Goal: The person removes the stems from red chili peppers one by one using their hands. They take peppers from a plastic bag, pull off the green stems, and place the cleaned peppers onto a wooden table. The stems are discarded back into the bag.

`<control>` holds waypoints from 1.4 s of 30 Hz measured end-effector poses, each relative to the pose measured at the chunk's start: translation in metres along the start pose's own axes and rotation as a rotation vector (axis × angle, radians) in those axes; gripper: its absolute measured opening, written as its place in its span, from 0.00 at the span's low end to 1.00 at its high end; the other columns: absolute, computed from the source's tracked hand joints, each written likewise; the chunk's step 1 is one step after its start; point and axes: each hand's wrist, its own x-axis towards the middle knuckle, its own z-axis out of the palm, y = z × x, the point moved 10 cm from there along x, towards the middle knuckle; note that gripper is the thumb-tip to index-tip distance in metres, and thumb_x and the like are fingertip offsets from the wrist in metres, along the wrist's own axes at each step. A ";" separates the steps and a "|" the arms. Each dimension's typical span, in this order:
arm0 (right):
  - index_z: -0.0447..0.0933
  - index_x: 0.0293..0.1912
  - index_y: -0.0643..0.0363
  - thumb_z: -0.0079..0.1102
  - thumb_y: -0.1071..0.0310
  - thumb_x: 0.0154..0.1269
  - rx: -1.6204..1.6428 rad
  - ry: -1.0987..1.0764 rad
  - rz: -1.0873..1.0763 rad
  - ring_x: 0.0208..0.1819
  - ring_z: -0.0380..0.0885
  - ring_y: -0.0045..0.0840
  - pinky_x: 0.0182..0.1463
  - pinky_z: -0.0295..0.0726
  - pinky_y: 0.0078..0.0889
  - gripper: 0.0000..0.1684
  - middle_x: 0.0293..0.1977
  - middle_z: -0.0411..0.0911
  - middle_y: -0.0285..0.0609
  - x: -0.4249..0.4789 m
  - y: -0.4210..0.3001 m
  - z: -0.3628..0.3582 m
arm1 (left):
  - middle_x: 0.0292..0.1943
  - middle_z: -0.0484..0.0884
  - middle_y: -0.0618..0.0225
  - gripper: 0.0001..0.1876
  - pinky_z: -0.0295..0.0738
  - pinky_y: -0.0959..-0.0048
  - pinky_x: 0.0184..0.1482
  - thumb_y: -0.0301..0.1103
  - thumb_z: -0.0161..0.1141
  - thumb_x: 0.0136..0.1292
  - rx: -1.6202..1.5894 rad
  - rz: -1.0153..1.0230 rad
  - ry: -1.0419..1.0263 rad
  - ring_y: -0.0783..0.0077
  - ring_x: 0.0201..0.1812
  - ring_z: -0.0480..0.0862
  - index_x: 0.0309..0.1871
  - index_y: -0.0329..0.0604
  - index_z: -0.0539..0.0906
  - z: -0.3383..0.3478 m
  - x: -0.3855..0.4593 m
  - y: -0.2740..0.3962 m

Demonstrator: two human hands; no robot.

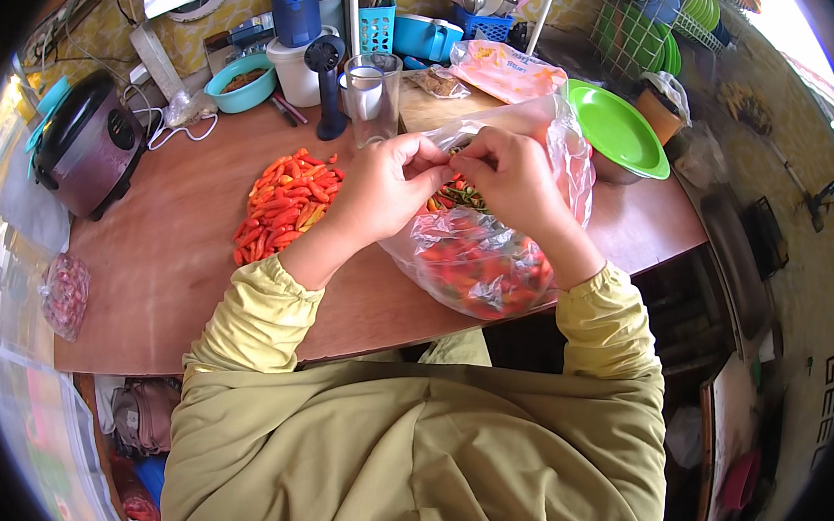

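Note:
My left hand point(393, 184) and my right hand point(511, 177) meet above the mouth of a clear plastic bag point(483, 286). Thumb and fingers are pinched together on each hand, tip to tip. Anything small between the fingertips is hidden. Inside the bag are many red chili peppers, seen through its crumpled film. Green stems and chili pieces point(457, 193) show in the opening below my fingers. To the left, partly behind my left wrist, a heap of loose red and orange chili peppers point(284, 206) lies directly on the wooden table point(172, 274).
A drinking glass point(371, 100) and a dark handheld fan point(325, 86) stand behind the chilies. A bright green plate point(618, 129) sits at the right, near a pink-printed plastic bag point(511, 73). On the left are a rice cooker point(91, 144) and a turquoise bowl point(240, 83).

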 end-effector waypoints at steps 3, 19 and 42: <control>0.79 0.31 0.65 0.65 0.72 0.58 -0.169 0.081 -0.186 0.26 0.80 0.37 0.32 0.77 0.35 0.05 0.24 0.80 0.48 -0.006 -0.012 0.002 | 0.29 0.87 0.65 0.06 0.78 0.78 0.34 0.27 0.65 0.62 0.103 -0.013 0.018 0.81 0.30 0.84 0.39 0.34 0.83 -0.001 -0.005 0.008; 0.79 0.37 0.65 0.62 0.75 0.58 -0.035 -0.292 -0.106 0.33 0.80 0.29 0.39 0.77 0.31 0.06 0.31 0.81 0.45 0.004 0.003 0.033 | 0.34 0.84 0.64 0.05 0.78 0.75 0.44 0.17 0.59 0.60 0.418 -0.086 -0.278 0.75 0.38 0.84 0.39 0.32 0.81 -0.043 -0.003 0.024; 0.75 0.43 0.60 0.60 0.70 0.54 -0.335 -0.516 -0.170 0.44 0.79 0.47 0.46 0.78 0.47 0.15 0.42 0.80 0.48 -0.009 0.002 0.080 | 0.35 0.86 0.64 0.09 0.78 0.72 0.43 0.28 0.62 0.63 0.797 -0.108 -0.107 0.71 0.36 0.84 0.45 0.38 0.84 -0.087 0.003 0.016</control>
